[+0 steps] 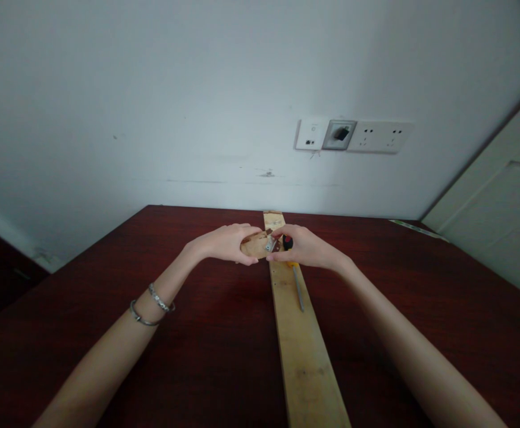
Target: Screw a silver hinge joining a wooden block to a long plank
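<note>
A tan wooden piece (254, 245) with rough brown edges is gripped by my left hand (224, 242), thumb below and fingers above it. At its right end sits a small shiny metal piece, perhaps a bracket (269, 244). My right hand (307, 245) pinches around that metal piece, thumb and forefinger on either side. Under both hands runs a long pale wooden board (302, 351). A screwdriver (298, 289) lies on the board, its shaft toward me and its yellow, red and black handle partly hidden by my right hand.
The board lies on a dark red-brown table (188, 333) and reaches toward the white wall (175, 107). Sockets and switches (378, 137) are on the wall, with a black plug in one. A thin printed strip (420, 229) lies at the far right edge, near a white door (510, 196).
</note>
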Demonstrator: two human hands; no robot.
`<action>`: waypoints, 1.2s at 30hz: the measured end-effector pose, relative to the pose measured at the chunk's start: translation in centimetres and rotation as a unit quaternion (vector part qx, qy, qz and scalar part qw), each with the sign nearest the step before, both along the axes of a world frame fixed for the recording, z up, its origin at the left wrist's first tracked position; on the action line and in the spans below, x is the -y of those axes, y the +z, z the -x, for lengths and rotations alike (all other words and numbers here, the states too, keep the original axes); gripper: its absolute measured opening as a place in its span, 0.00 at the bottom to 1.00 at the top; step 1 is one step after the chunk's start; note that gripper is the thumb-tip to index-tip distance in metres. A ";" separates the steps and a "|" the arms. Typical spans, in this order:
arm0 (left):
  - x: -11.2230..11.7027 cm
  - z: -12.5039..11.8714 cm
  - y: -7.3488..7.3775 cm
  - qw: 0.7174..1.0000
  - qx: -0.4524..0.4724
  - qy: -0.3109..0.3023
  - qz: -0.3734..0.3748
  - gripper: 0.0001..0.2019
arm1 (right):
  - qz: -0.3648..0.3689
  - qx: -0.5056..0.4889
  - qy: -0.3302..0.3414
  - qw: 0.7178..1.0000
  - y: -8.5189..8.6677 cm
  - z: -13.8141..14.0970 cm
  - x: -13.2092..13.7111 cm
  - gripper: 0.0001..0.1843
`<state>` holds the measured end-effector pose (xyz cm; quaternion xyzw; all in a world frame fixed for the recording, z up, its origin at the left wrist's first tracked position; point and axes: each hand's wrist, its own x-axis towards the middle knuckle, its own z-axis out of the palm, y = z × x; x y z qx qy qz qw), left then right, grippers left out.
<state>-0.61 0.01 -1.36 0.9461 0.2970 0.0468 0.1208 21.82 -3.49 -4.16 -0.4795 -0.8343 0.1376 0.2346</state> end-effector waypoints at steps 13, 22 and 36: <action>0.1 -0.4 -0.1 0.999 -0.030 -0.010 -0.013 0.30 | 0.035 0.029 0.038 0.998 0.6 0.1 0.3 0.18; 0.1 -0.4 -0.3 1.000 -0.021 -0.019 0.010 0.32 | 0.043 0.067 0.062 0.995 0.8 -0.3 0.1 0.23; -0.5 -0.3 -0.8 0.998 0.007 -0.042 0.056 0.31 | 0.002 0.110 0.033 0.993 1.3 0.1 1.1 0.24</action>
